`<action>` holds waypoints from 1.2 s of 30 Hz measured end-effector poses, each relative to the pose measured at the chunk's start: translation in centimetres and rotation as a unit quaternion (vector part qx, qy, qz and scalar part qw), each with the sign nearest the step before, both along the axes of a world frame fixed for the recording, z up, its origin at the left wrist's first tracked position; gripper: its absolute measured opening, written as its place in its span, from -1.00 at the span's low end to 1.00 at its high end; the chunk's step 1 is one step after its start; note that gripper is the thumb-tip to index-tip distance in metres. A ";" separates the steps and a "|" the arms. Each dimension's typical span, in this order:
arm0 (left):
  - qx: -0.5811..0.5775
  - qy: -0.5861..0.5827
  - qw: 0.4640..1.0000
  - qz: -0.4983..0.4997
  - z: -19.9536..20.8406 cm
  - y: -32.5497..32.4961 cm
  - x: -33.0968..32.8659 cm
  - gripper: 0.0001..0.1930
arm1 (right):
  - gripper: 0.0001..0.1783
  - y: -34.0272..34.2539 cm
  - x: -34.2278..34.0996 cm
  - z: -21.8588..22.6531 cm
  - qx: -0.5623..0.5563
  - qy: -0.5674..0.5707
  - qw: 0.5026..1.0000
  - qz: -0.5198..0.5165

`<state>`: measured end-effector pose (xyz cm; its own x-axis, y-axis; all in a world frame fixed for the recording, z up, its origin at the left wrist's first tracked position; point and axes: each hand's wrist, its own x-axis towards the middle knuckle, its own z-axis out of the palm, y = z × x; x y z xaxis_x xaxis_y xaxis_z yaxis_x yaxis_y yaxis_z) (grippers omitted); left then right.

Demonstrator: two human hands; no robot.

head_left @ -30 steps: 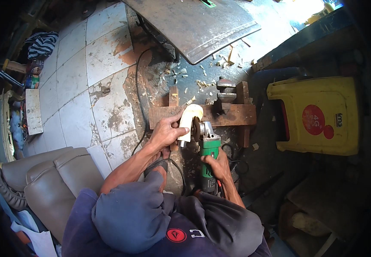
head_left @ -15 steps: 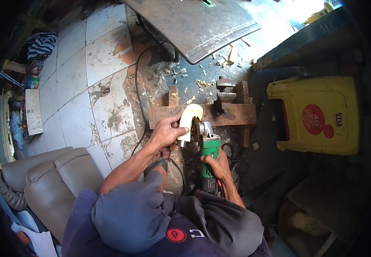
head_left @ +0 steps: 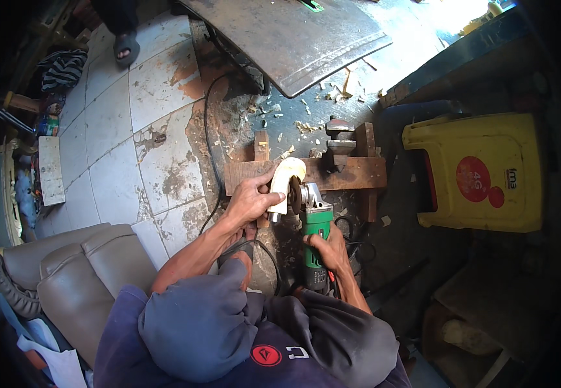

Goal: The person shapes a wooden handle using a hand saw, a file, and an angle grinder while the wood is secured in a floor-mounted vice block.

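My left hand [head_left: 249, 202] grips a pale, rounded piece of wood [head_left: 286, 183] and rests it against a wooden frame [head_left: 306, 173] on the floor. My right hand [head_left: 326, 247] holds the body of a green angle grinder [head_left: 314, 227]. Its disc [head_left: 296, 194] touches the right side of the pale wood. The grinder's black cord [head_left: 210, 149] runs away across the floor to the upper left.
A small clamp or vise [head_left: 340, 137] sits on the frame. Wood chips [head_left: 306, 123] litter the ground below a large metal sheet [head_left: 293, 35]. A yellow plastic container [head_left: 481, 171] lies at right, a grey cushioned seat [head_left: 73, 271] at lower left. Someone's sandalled foot [head_left: 125, 46] stands at upper left.
My hands, the pale wood and the grinder stay in nearly the same place; the grinder disc has shifted only slightly against the wood.
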<state>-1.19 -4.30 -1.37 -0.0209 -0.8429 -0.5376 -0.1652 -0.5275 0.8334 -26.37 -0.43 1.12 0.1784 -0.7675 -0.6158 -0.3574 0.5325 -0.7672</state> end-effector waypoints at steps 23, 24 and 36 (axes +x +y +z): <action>-0.014 -0.015 1.000 -0.004 0.0 0.0 0.1 -0.27 | -0.40 0.1 0.0 -0.2 -0.006 0.003 1.000 0.010; -0.016 -0.019 1.000 -0.004 -0.1 0.0 0.1 -0.27 | -0.39 0.1 -0.1 -0.1 -0.006 0.004 1.000 0.012; -0.011 -0.003 1.000 0.002 0.1 0.0 0.0 -0.26 | -0.37 0.2 -0.1 -0.4 -0.006 0.009 1.000 0.014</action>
